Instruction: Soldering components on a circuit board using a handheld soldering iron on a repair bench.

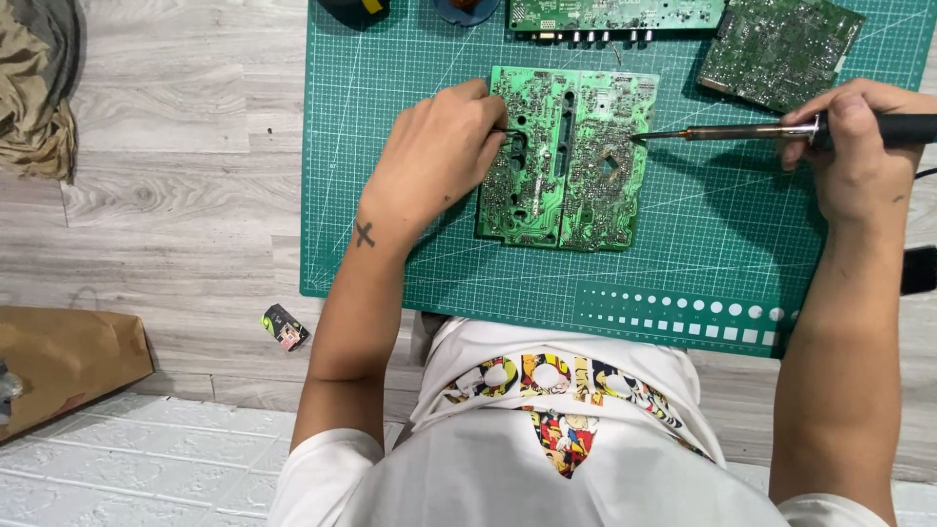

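A green circuit board lies solder side up in the middle of a green cutting mat. My left hand rests on the board's left edge and pinches a thin dark tool, likely tweezers, whose tip touches the board. My right hand grips the black handle of a soldering iron. The iron lies level, pointing left, with its tip at the board's upper right edge.
Two more circuit boards lie at the mat's far edge. Dark objects sit at the top left of the mat. On the wooden floor are a small lighter-like item, a brown paper bag and crumpled cloth.
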